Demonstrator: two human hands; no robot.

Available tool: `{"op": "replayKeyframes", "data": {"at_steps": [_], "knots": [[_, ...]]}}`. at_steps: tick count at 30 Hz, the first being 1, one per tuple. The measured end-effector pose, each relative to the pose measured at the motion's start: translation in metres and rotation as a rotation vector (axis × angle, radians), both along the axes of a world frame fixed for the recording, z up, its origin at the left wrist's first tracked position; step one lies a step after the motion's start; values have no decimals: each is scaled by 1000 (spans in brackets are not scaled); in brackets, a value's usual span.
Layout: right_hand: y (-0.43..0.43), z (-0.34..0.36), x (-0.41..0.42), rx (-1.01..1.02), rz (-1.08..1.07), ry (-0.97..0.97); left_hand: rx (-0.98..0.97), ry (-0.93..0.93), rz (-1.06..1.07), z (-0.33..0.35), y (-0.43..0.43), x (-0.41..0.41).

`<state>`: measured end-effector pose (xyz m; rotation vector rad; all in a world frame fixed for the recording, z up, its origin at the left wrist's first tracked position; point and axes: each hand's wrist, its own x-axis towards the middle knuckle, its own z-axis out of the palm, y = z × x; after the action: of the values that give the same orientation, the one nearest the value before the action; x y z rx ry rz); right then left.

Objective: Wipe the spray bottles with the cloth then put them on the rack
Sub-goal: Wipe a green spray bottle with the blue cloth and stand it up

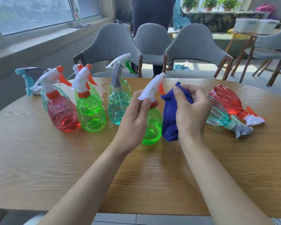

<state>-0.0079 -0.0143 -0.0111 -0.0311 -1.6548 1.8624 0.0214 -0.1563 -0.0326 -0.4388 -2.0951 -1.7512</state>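
Green spray bottle (152, 127) is mid-table right in front of me, upright with a slight tilt, white trigger head and orange lever on top. I can't tell if its base sits on the table (39, 159) or hangs just above it. Left hand (136, 116) grips it at the neck, fingers wrapped round under the trigger head, thumb on the near side. Right hand (191, 111) is clenched on a bunched blue cloth (169, 120). The cloth is pressed to the bottle's right flank and hangs down almost to its base.

To the left is a standing group. In the front row are a red bottle (62, 114) and a second green bottle (91, 117), side by side, both with white/orange heads. A teal bottle (118, 109) with a grey trigger stands just right of them. More bottles stand close behind:
- a clear teal bottle (44, 98) behind the red
- a rear green bottle (94, 93) behind the second green
- a green bottle with white/green head (126, 85) behind the teal

At far left is a pale blue sprayer head (28, 78), body mostly hidden.

Right of the cloth hand, two bottles lie on their sides, heads toward the right. The lying teal bottle (219, 114) with its grey trigger is nearer, with the lying red bottle (225, 99) touching it behind.

Past the table are grey chairs (113, 46) and a standing person (152, 12), only dark clothing in view. There's a window (31, 13) on the left, potted plants (209, 4) on the far sill, and white boxes (256, 25) on a side table at right.
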Motion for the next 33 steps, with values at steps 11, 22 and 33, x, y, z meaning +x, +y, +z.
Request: {"op": "replayKeyframes", "data": {"at_steps": [11,22,33], "knots": [[0,-19,-4,407,223,-234,77,34,41,0,0,-1],[3,6,2,26,121,-84,136,-105,166,-2,7,0],[-2,0,14,70,67,-39,-257,-115,249,-10,5,-7]]}}
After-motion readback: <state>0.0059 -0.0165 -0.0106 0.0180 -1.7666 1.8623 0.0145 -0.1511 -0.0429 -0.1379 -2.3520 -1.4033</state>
